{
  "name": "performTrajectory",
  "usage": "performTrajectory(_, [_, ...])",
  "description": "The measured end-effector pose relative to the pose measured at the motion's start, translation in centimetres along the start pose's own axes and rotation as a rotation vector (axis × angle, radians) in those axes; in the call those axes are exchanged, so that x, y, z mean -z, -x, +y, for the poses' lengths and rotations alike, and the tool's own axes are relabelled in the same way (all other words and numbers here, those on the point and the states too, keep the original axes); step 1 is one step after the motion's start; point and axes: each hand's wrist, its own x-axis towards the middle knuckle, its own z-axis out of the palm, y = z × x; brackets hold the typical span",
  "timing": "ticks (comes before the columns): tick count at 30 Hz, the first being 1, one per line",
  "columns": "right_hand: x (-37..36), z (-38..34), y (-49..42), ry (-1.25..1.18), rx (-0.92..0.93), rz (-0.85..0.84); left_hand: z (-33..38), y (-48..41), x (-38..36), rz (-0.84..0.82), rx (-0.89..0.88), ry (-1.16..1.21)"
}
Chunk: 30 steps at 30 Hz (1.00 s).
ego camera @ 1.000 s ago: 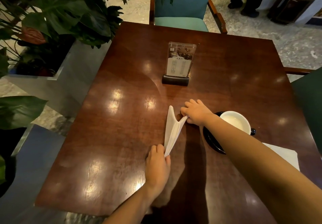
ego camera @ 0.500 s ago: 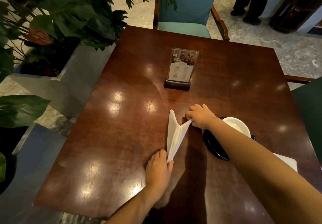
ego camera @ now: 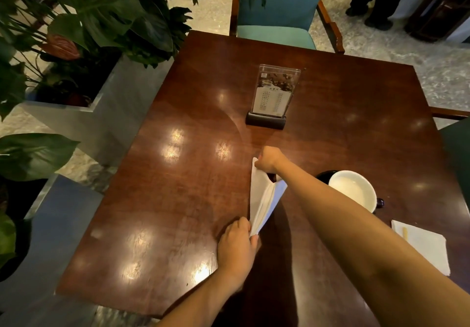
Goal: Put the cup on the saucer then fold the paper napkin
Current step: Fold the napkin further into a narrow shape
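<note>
Near the middle of the table [ego camera: 178,199], the paper napkin [ego camera: 263,197] stands half folded. The left hand [ego camera: 236,248] pinches its near corner, while the right hand [ego camera: 268,158], closed, grips its far corner. Toward the right edge, the white cup [ego camera: 352,189] sits on the dark saucer [ego camera: 321,175].

The scene was rather dim and warm. Overhead lamps made several small bright glare spots on the polished table [ego camera: 178,199], mostly toward 9 o'clock. The right forearm [ego camera: 356,225] threw a dark shadow on the wood toward 6 o'clock. The wide lens bent the edges. The plants [ego camera: 101,26] at 10 o'clock looked soft and dark.
</note>
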Motion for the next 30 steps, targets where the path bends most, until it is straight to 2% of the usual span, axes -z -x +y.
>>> performTrajectory(6, [-0.9, -1.1, -0.6, -0.172, 0.007, 0.097, 0.3, 0.4, -0.6, 0.053, -0.012, -0.088])
performTrajectory(13, [3.0, 0.3, 1.9, -0.136, 0.125, 0.103, 0.0, 0.4, -0.9, 0.063, -0.02, -0.092])
performTrajectory(16, [4.6, 1.3, 5.1, -0.059, 0.193, 0.046, 0.1, 0.5, -0.9, 0.061, -0.024, -0.06])
performTrajectory(22, [2.7, 2.2, 8.2, 0.074, 0.28, -0.036, 0.2, 0.5, -0.9, 0.084, -0.021, -0.045])
performTrajectory(30, [1.5, 2.1, 7.9, -0.004, 0.321, 0.086, 0.3, 0.7, -1.1, 0.095, -0.038, -0.118])
